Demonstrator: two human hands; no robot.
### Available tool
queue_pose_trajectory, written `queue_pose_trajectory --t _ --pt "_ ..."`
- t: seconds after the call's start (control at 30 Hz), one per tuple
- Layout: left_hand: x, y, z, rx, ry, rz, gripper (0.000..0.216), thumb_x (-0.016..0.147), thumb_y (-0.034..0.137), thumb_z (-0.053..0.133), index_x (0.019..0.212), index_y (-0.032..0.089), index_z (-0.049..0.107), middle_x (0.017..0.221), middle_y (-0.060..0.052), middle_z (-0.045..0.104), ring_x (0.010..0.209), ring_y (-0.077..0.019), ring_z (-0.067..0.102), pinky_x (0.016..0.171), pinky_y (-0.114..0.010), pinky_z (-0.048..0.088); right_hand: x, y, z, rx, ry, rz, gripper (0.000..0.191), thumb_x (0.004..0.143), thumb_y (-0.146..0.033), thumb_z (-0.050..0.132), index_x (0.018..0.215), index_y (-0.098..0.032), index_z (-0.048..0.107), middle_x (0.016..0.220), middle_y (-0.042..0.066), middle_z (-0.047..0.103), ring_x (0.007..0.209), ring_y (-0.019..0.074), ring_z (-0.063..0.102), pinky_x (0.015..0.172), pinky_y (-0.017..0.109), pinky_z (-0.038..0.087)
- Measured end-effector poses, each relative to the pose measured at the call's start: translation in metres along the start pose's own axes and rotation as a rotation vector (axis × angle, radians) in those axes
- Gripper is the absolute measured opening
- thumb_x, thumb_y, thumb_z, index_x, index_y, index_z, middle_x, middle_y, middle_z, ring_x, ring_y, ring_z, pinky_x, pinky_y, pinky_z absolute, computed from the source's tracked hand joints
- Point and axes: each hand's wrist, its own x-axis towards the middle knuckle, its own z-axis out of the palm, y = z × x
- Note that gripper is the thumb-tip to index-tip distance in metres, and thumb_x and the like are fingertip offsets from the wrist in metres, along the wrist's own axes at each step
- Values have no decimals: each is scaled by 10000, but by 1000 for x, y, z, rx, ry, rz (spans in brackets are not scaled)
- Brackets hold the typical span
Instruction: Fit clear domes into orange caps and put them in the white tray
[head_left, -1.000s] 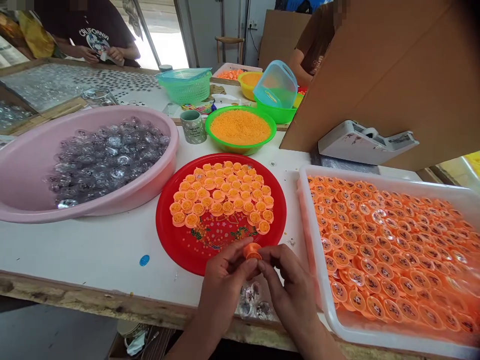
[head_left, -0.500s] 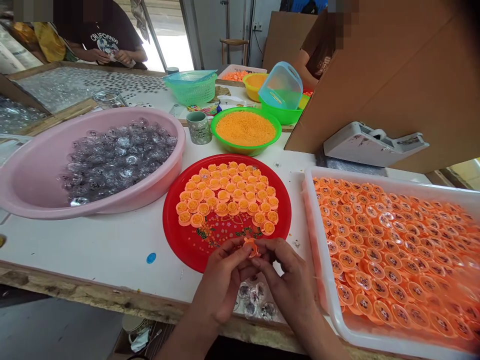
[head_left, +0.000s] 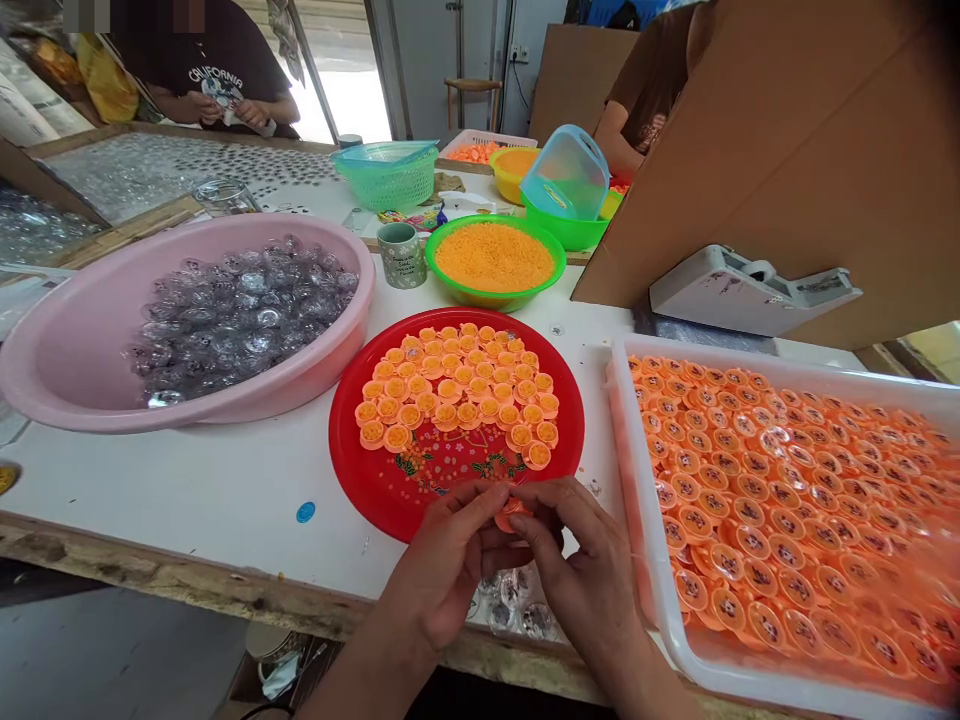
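Between them, my left hand (head_left: 457,545) and my right hand (head_left: 581,540) pinch a small orange plastic piece (head_left: 511,514) over the near rim of a red tray (head_left: 360,500). Fingers cover much of the piece. Several orange cup-shaped pieces (head_left: 450,390) with yellow-orange grains in them sit on the tray's far part. Beneath my hands, at the table edge, lie several clear domed caps (head_left: 536,620) with dark print. To the right, a white bin (head_left: 664,610) holds rows of orange pieces (head_left: 750,510) with clear printed covers.
A pink basin (head_left: 67,390) of clear caps (head_left: 247,310) stands left. Behind the tray are a mug (head_left: 401,255) and a green bowl (head_left: 559,265) of orange grains. A tape dispenser (head_left: 750,290) stands by a cardboard panel (head_left: 750,150). A person (head_left: 217,80) works across the table.
The orange piece has turned in my fingers, and my fingers now cover more of it. My right fingers have shifted around it. The view has moved slightly.
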Motion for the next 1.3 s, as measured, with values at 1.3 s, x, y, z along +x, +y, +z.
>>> queue_pose_trajectory --t 1.3 --pt "12 5 -23 41 279 319 159 754 268 759 847 144 724 851 -36 685 841 -166 643 684 -230 580 -4 22 9 423 -102 370 281 830 -338 709 1081 -259 612 778 -11 579 676 136 534 568 234 470"
